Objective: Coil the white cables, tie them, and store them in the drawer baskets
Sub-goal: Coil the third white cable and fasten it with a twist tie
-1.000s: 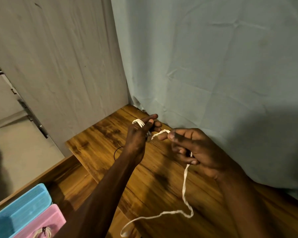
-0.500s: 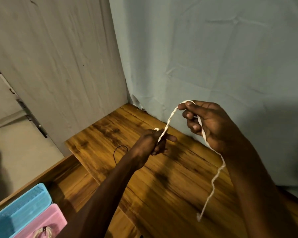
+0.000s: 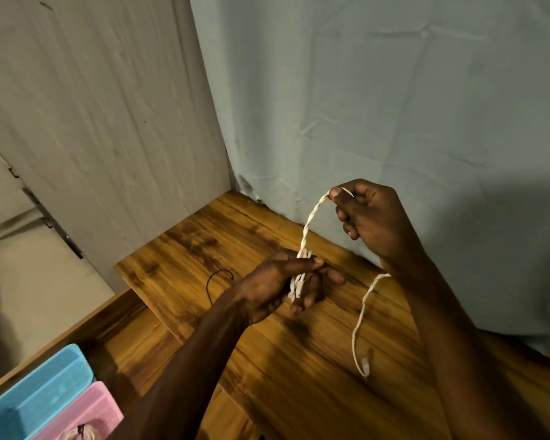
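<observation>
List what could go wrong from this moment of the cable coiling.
1. The coil sits loosely around the left hand's fingers; it could slip off and unwind.
2. The right hand only pinches the twisted cable, so a tug might pull it free.
3. The loose tail with its plug dangles near the wooden tabletop and could drag or snag.
4. The black tie lies apart on the wood, awkward to reach with both hands busy.

bare forearms, left hand (image 3: pixel 277 287), right hand (image 3: pixel 372 217)
</observation>
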